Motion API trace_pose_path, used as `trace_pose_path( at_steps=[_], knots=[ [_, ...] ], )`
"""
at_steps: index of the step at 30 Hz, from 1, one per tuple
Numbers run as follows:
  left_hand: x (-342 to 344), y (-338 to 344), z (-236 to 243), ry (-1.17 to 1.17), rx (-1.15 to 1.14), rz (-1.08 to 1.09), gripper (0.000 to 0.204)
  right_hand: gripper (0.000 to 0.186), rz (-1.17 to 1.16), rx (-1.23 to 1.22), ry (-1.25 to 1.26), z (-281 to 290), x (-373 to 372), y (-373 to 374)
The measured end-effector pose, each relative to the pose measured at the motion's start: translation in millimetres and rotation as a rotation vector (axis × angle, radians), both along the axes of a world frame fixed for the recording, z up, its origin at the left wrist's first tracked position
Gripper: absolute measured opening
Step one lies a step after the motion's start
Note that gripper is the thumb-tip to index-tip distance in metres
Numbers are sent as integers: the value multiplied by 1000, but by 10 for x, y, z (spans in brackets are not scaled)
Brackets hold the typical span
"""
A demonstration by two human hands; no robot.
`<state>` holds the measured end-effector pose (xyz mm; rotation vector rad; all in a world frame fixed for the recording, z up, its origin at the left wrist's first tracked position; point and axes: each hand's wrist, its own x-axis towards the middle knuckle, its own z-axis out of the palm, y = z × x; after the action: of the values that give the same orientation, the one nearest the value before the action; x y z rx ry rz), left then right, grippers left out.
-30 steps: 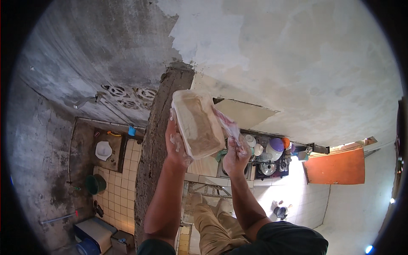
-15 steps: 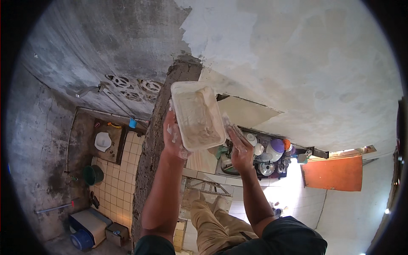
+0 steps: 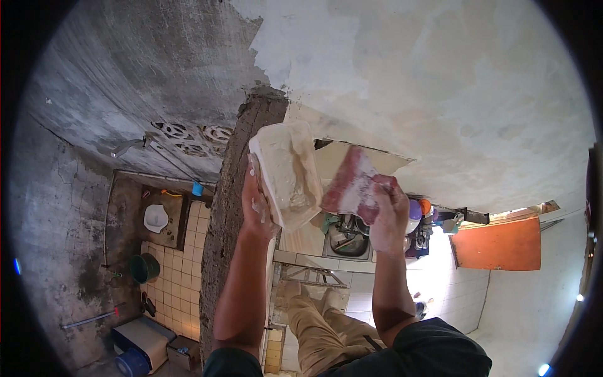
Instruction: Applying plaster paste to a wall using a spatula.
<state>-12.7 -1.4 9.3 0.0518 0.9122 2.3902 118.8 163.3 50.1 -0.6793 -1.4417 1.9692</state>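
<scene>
My left hand (image 3: 256,204) grips a white rectangular plastic tub (image 3: 263,179) from its left side and underneath. Wet whitish putty (image 3: 289,179) coats the inside of the tub, which tilts to the right. In my right hand (image 3: 389,217), just right of the tub, is a flat dark-red putty scraper (image 3: 345,188), its face smeared with white putty. The scraper's near corner lies close to the tub's right rim; whether they touch I cannot tell. White smears mark both my hands.
A rough, bare wall edge (image 3: 229,207) runs along my left forearm. Beyond it lies a tiled washroom floor (image 3: 169,270) with a squat toilet (image 3: 156,218) and green bucket (image 3: 144,267). Below the scraper are a sink (image 3: 347,242) and dishes. A patchy plastered wall (image 3: 452,88) rises ahead.
My right hand has turned and moved right, bringing the scraper's smeared face into view. The tub has shifted slightly left and tilts more, still in my left hand.
</scene>
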Motion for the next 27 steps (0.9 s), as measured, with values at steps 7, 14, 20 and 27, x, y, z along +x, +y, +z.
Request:
trace_pose_path(
  at_steps=[7, 14, 20, 27],
  knots=[
    [130, 114, 161, 64, -77, -106, 64, 15, 163, 325, -171, 62, -296, -137],
    [121, 136, 109, -104, -23, -289, 56, 18, 243, 302, -207, 218, -400, -442],
    [114, 173, 96, -72, 48, -264, 57, 16, 303, -63, -185, 323, -379, -328],
    [42, 1, -654, 232, 160, -152, 54, 20, 351, -357, 28, 551, -373, 56]
  ],
)
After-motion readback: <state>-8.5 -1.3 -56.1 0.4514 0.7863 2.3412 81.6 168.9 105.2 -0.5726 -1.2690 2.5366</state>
